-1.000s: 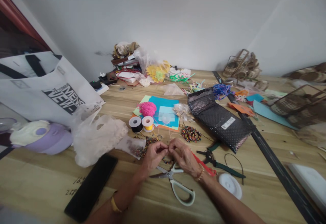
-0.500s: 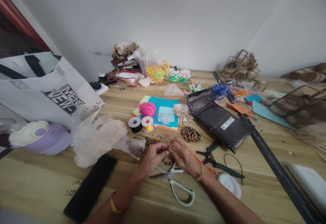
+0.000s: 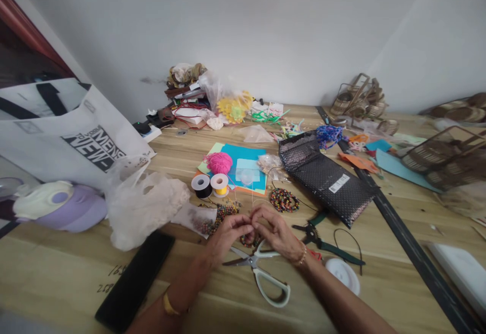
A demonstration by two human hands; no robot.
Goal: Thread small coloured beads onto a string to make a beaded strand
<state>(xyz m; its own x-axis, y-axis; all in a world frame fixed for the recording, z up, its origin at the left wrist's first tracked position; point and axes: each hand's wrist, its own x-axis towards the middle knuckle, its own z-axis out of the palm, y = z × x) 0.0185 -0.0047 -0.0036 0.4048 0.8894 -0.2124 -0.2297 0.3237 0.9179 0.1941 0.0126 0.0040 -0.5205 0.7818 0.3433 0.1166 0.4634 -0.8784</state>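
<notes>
My left hand [image 3: 232, 230] and my right hand [image 3: 272, 227] meet fingertip to fingertip, each in a pinch. A thin pale cord [image 3: 252, 196] runs down to the pinched fingers; its ends are too fine to follow. Below the fingers shows part of a strand of multicoloured beads [image 3: 248, 241], mostly hidden by my hands. White-handled scissors [image 3: 253, 261] lie spread apart beneath my wrists. Left of my fingers, loose beads [image 3: 224, 215] spill from a clear bag [image 3: 197, 218]. A coil of strung beads [image 3: 284, 200] rests beyond my right hand.
Black [image 3: 201, 185] and yellow [image 3: 219, 185] thread spools stand by pink yarn [image 3: 219, 163] on coloured paper [image 3: 243, 152]. Green-handled pliers [image 3: 322, 240] and a white spool [image 3: 342, 276] lie right. A black bubble mailer [image 3: 326, 177] sits behind; a black phone-like slab [image 3: 135, 281] lies left.
My right hand has turned slightly, its fingers arched higher and the bead strand below more exposed. Both hands stay pinched together in nearly the same place.
</notes>
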